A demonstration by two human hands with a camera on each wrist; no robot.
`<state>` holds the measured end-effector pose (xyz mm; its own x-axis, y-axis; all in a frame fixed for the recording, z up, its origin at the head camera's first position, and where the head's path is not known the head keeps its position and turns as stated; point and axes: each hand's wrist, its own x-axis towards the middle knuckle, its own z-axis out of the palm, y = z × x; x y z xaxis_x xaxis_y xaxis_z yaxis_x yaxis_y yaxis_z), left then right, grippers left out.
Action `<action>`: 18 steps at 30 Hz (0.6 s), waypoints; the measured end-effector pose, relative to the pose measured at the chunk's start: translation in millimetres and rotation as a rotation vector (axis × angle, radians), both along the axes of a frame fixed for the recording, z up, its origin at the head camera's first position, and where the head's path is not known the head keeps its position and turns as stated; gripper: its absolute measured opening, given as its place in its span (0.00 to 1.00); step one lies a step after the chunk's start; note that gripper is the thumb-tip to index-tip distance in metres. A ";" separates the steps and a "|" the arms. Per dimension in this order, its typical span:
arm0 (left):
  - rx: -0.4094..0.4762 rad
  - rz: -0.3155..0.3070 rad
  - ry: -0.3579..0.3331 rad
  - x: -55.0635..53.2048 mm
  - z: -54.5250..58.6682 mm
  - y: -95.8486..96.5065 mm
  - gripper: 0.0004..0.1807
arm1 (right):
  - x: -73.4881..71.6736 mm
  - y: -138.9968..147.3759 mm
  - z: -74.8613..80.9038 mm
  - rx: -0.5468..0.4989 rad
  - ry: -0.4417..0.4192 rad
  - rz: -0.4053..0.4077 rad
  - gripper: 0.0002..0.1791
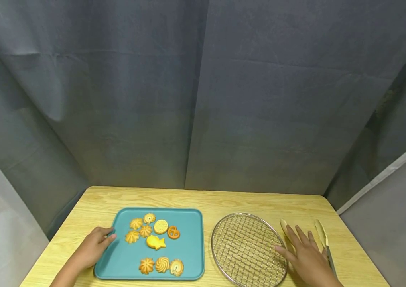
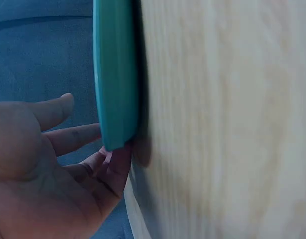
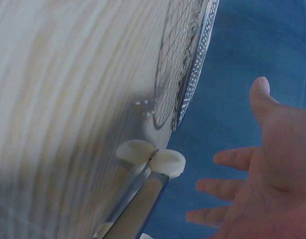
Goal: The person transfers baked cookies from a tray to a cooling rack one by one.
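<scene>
A teal tray [image 1: 192, 243] lies on the left of the table, with several cookies on it. Among these are a fish-shaped cookie [image 1: 155, 242], a pretzel-shaped one [image 1: 173, 232] and a round one [image 1: 160, 227]. At the tray's left edge is my left hand [image 1: 93, 246], thumb and index finger extended, other fingertips against the rim's outer side. A round wire rack [image 1: 246, 247] lies to the right of the tray. My right hand [image 1: 307, 257] hovers with spread fingers between the rack's right edge and the tongs [image 1: 321, 233], partly covering both and holding nothing.
The wooden table [image 1: 224, 199] has rounded far corners. Grey curtains [image 1: 145, 99] hang behind it, and pale panels [image 1: 404, 223] stand at both sides. Three cookies [image 1: 162, 264] form a row near the tray's front rim.
</scene>
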<state>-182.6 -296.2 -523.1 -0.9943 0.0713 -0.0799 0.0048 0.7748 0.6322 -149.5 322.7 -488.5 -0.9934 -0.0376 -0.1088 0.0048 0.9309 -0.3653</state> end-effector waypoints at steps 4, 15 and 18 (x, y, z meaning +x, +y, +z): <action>0.045 -0.005 -0.019 -0.1 -1.5 -2.0 0.27 | 1.4 7.9 -3.9 0.003 -0.005 -0.013 0.54; 0.021 -0.008 -0.095 -2.2 3.3 -3.1 0.32 | 4.1 31.4 -10.9 -0.009 -0.086 -0.039 0.58; 0.038 0.000 -0.112 -2.8 5.4 -3.6 0.35 | 5.1 35.2 -11.9 -0.026 -0.091 -0.041 0.58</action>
